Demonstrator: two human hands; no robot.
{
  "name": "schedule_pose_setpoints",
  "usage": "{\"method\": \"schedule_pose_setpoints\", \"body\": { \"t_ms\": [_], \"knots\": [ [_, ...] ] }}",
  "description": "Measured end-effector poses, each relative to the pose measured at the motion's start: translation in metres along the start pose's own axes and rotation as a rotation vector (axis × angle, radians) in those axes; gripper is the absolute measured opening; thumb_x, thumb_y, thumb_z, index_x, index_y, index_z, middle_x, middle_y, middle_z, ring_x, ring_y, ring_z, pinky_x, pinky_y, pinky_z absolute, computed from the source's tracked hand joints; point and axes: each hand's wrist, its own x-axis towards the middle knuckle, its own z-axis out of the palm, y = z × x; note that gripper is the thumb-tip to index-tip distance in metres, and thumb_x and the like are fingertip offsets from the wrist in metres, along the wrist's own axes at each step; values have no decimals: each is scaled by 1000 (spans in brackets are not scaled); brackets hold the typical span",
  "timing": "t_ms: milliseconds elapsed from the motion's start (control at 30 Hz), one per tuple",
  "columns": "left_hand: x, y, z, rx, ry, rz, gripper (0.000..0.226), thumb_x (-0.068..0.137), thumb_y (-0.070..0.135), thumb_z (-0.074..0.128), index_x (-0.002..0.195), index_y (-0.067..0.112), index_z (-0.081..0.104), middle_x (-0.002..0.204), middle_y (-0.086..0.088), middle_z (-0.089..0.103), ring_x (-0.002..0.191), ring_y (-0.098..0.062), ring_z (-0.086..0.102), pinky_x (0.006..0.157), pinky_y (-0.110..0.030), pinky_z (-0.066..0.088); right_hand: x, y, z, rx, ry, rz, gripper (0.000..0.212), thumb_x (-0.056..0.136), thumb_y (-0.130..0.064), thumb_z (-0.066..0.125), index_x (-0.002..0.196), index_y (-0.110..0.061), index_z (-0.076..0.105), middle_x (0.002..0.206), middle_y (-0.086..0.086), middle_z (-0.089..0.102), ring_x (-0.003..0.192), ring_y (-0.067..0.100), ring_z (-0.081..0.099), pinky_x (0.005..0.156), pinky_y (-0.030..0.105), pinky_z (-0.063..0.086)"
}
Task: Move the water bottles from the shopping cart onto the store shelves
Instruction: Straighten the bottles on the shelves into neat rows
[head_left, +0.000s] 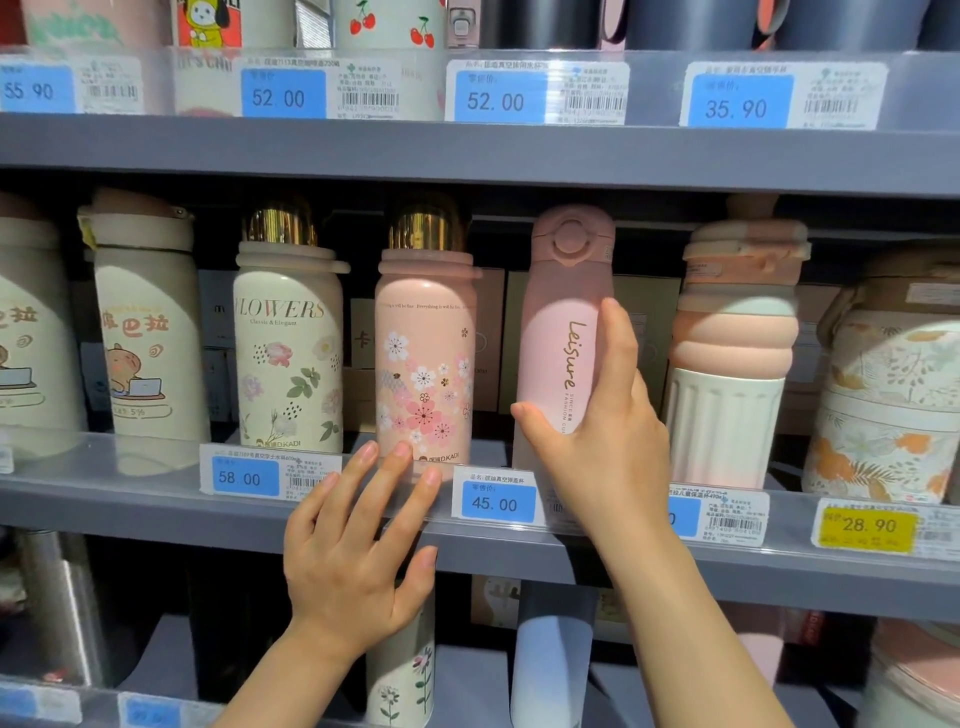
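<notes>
The right hand is wrapping around the lower half of the pink Leisure bottle, thumb pressing on its left side and fingers curling round its right, and the bottle is standing upright on the middle shelf, between the cherry-blossom bottle and the ribbed peach bottle, near both but touching neither as far as can be told. The left hand is hovering with fingers spread apart and nothing in it, its fingertips lying over the clear price rail just in front of the cherry-blossom bottle's base. Judging by the matte, smooth wall, the Leisure bottle is looking rigid and probably metal, fairly light if empty, tall and narrow and therefore apt to tip; it is best taken around the body below the middle, as now, rather than by the flip lid. Counting along the front of this shelf, seven bottles are showing: two cream cartoon ones at the left, one partly cut off, one cream Flowers bottle, the cherry-blossom one, the Leisure one, the ribbed one and a wide leaf-patterned flask at the right. The cart is lying out of sight
</notes>
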Motion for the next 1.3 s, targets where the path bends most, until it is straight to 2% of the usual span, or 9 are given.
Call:
{"method": "schedule_pose_setpoints", "body": {
  "t_ms": [267, 400, 633, 733, 833, 900, 1033, 1133, 1300],
  "knots": [
    [1, 0, 0, -1, 8, 5, 46, 99, 41, 29, 136, 21, 48, 140, -8, 48, 128, -30, 47, 101, -40, 32, 1, -2, -2, 16, 0, -2, 104, 79, -36, 75, 152, -35, 0, 140, 7, 44, 118, 32, 49, 91, 38, 39],
    [0, 0, 0, 0, 12, 7, 46, 99, 40, 30, 136, 21, 48, 140, -8, 48, 129, -30, 47, 97, -42, 37, 2, 0, -1, -25, -14, -24, 102, 81, -39, 72, 153, -32, 0, 138, 8, 44, 117, 32, 49, 89, 38, 40],
    [1, -2, -4, -2, -42, 27, 46, 100, 41, 30, 138, 19, 46, 142, -10, 45, 130, -31, 44, 95, -45, 38, -3, -1, -2, -11, 21, -37, 105, 77, -45, 75, 153, -32, 3, 135, 8, 45, 115, 31, 50, 89, 37, 42],
    [0, -2, -7, -16, -63, 21, 47, 100, 41, 30, 140, 20, 43, 144, -10, 44, 132, -32, 43, 100, -43, 35, -14, 2, -17, 81, 174, -128, 90, 79, -41, 75, 150, -28, 20, 132, 7, 47, 117, 24, 49, 89, 29, 40],
    [1, -1, -7, -23, -66, 14, 47, 100, 41, 30, 139, 19, 44, 143, -10, 45, 131, -32, 43, 101, -42, 32, -20, 23, -42, -55, 440, -200, 70, 81, -36, 69, 139, -17, 34, 126, 12, 52, 112, 28, 48, 94, 33, 38],
    [0, -1, -6, -17, -58, 14, 47, 100, 41, 31, 139, 19, 44, 142, -10, 45, 130, -32, 44, 101, -42, 32, -14, 42, -57, -119, 513, -103, 69, 80, -33, 71, 137, -16, 35, 127, 16, 48, 113, 32, 44, 92, 40, 38],
    [1, -1, -5, -23, -37, 20, 46, 100, 39, 32, 138, 18, 46, 140, -11, 46, 129, -33, 45, 93, -46, 38, -1, 63, -63, -241, 384, 20, 88, 73, -35, 79, 142, -24, 24, 138, 18, 36, 117, 40, 43, 86, 51, 44],
    [1, 0, -5, -24, -40, 14, 46, 100, 39, 31, 138, 18, 46, 141, -11, 46, 129, -33, 44, 93, -47, 38, 2, 66, -55, -232, 300, 69, 100, 72, -35, 81, 148, -26, 17, 140, 14, 32, 116, 41, 47, 82, 49, 47],
    [1, 0, -6, -25, -46, 9, 46, 99, 39, 32, 138, 18, 46, 142, -10, 45, 130, -32, 44, 95, -46, 37, 2, 66, -54, -104, 318, 115, 100, 73, -24, 74, 151, -29, 12, 139, 13, 36, 111, 40, 50, 85, 46, 44]
  ]
}}
